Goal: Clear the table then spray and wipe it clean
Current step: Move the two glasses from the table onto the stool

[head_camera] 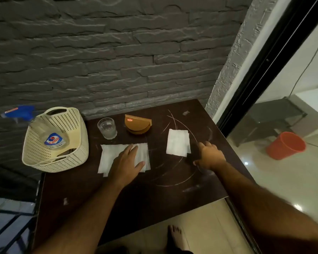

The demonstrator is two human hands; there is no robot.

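A dark brown table (128,198) with pale scratch marks stands against a stone wall. My left hand (126,162) lies flat, fingers apart, on a large white paper towel (108,156). My right hand (210,155) hovers open just right of a smaller folded white towel (177,142), not gripping it. At the table's left corner a cream perforated basket (57,162) holds a spray bottle (51,138) with a blue trigger head. A clear drinking glass (107,128) and a brown coaster holder (137,124) stand near the wall.
An orange bucket (285,145) sits on the tiled floor to the right, beyond a black door frame (264,68). My bare foot (174,237) is on the floor at the table's near edge. A dark railing (6,226) runs at the lower left.
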